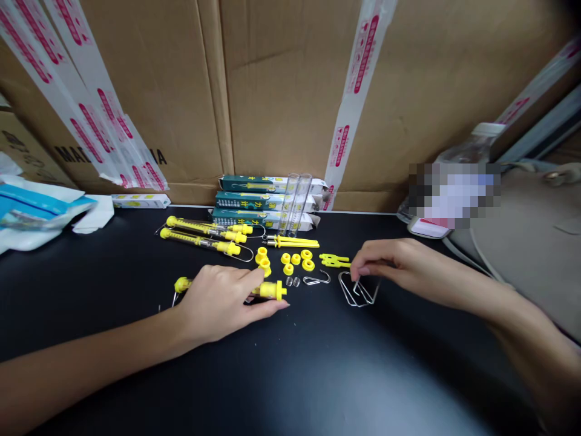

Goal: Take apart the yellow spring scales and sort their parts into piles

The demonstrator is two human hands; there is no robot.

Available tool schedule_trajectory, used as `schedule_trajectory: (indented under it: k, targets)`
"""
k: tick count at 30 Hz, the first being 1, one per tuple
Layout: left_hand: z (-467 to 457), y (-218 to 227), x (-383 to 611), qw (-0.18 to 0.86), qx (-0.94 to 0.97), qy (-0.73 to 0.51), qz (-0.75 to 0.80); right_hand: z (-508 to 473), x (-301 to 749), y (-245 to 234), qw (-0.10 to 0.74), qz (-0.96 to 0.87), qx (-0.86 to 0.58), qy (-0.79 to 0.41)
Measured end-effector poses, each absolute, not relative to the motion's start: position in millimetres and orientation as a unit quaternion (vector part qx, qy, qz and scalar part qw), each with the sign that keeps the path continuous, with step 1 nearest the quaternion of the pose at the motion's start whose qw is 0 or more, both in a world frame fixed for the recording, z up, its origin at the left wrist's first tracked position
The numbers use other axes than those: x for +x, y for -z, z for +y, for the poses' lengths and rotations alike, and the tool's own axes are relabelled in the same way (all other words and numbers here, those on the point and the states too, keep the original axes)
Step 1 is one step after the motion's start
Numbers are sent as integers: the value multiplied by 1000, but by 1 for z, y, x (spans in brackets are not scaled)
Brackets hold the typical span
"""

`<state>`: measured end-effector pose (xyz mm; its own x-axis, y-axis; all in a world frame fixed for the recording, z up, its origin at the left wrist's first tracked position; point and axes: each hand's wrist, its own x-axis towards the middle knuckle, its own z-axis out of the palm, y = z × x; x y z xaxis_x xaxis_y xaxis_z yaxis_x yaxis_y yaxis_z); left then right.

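My left hand (218, 303) lies over a yellow-capped spring scale (272, 290) with a clear tube, gripping it on the black tabletop (290, 375). My right hand (390, 266) pinches a bent steel wire loop (358, 290) from a small tangle of loops. Between my hands lie a wire hook (316, 278), tiny coil springs (293, 281), several yellow plastic rings (295, 259) and a flat yellow plastic piece (334, 260). Two assembled spring scales (204, 236) lie further back, beside yellow rod parts (293, 242) and two upright clear plastic tubes (290, 203).
Several green-and-white product boxes (267, 200) are stacked at the back, against a taped cardboard wall (281, 91). Blue and white packaging (40, 212) lies at the far left. A plastic bottle (472, 145), a blurred object (454, 194) and a grey bag (512, 230) stand at the right.
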<state>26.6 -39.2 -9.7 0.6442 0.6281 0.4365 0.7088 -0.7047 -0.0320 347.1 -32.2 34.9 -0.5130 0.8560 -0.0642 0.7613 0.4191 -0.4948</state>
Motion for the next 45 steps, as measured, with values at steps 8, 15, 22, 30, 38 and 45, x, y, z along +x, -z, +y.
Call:
schedule_trajectory:
  k: [8,15,22,30,38,45]
  targets:
    - [-39,9,27,76,-903,188,-379,-29,345,-29,122,-843,-470,-231]
    - [-39,9,28,72,-901,192,-383,-32,339,-31,134,-812,-496,-277]
    - [-40,8,29,74,-900,194,-383,-32,338,-31,130,-797,-514,-288]
    - [-41,9,27,76,-900,200,-380,-34,336,-32,125,-791,-524,-288]
    - [-40,10,28,78,-900,197,-381,-35,335,-34,134,-796,-519,-280]
    - [-41,9,27,73,-900,190,-384,-37,334,-34,143,-797,-515,-279]
